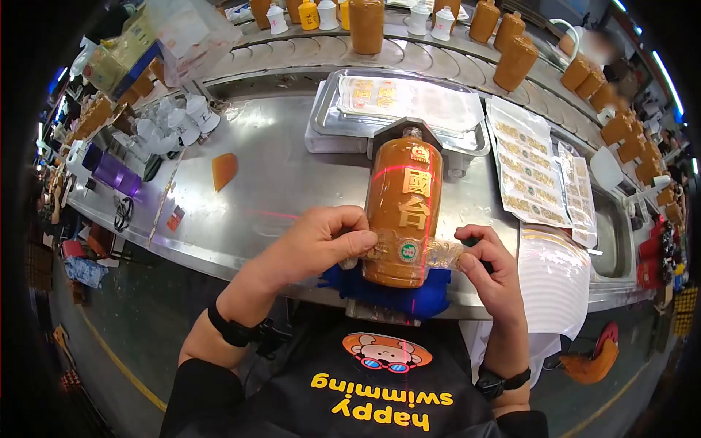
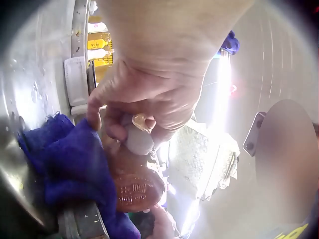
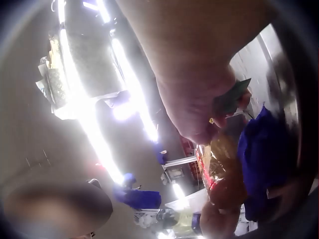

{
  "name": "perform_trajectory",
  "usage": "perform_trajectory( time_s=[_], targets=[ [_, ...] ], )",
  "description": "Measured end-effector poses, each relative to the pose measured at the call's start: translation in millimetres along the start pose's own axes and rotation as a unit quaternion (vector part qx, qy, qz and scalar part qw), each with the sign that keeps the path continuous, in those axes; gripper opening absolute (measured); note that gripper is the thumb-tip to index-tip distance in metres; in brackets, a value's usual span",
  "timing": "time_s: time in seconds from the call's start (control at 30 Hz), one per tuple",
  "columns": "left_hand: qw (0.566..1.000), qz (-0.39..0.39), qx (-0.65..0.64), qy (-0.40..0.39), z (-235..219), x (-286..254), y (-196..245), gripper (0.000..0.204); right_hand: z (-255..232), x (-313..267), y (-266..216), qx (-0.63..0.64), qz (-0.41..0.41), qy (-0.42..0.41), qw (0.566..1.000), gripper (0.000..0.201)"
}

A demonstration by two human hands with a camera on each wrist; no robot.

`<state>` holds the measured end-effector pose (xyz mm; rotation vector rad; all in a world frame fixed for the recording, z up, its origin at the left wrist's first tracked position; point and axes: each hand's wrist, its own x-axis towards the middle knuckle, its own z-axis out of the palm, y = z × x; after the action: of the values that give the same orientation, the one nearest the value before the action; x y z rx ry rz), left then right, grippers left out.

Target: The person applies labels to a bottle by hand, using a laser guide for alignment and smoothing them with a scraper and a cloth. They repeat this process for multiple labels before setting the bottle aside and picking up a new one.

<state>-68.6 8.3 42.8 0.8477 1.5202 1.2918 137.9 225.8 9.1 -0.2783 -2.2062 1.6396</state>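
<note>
A brown bottle (image 1: 401, 175) with gold characters lies with its neck in a dark notched holder (image 1: 387, 131) and its base toward the person. Across its lower part runs a clear label strip (image 1: 443, 254) with gold patterning and a round green mark. My left hand (image 1: 325, 235) pinches the strip's left end, thumb against the bottle's side. The right hand (image 1: 491, 271) pinches the other end, held out from the bottle. In the right wrist view, a dark green flat piece (image 3: 232, 97) is also tucked in that hand. A pale rounded thing (image 2: 139, 142) shows at the left fingertips.
A blue cloth (image 1: 431, 296) lies under the bottle's base. Behind stands a metal tray (image 1: 321, 120) with label sheets; more label sheets (image 1: 529, 171) lie at the right beside a sink (image 1: 621, 244). Bottles stand along a conveyor (image 1: 292, 55). An orange piece (image 1: 224, 171) lies left.
</note>
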Motion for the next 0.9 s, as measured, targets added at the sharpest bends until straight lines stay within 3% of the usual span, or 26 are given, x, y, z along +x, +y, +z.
perform_trajectory(
  time_s=[0.13, 0.23, 0.33, 0.37, 0.5, 0.6, 0.9],
  targets=[
    [0.999, 0.041, 0.008, 0.031, 2, 1, -9, 0.02, 3, 2, 9, -0.009, 0.004, -0.008, 1.0, 0.009],
    [0.998, 0.048, 0.0, 0.045, 2, -1, -14, 0.02, 1, 4, 11, -0.119, 0.038, 0.029, 0.992, 0.007],
    [0.997, 0.05, -0.003, 0.058, 0, -4, -21, 0.019, 1, 7, -3, -0.254, -0.048, 0.088, 0.962, 0.016],
    [0.997, 0.055, -0.009, 0.062, 0, -4, -23, 0.018, -2, 6, -9, -0.262, -0.057, 0.064, 0.961, 0.029],
    [0.993, 0.08, -0.041, 0.072, 2, -5, -26, 0.018, 13, 6, -38, -0.296, -0.183, -0.024, 0.937, 0.049],
    [0.991, 0.099, -0.049, 0.08, 1, -9, -24, 0.018, 21, 9, -42, -0.307, -0.229, -0.062, 0.922, 0.049],
    [0.978, 0.121, 0.061, 0.158, 3, -4, -39, 0.02, 33, 9, -45, -0.323, -0.203, -0.073, 0.922, 0.058]
  ],
)
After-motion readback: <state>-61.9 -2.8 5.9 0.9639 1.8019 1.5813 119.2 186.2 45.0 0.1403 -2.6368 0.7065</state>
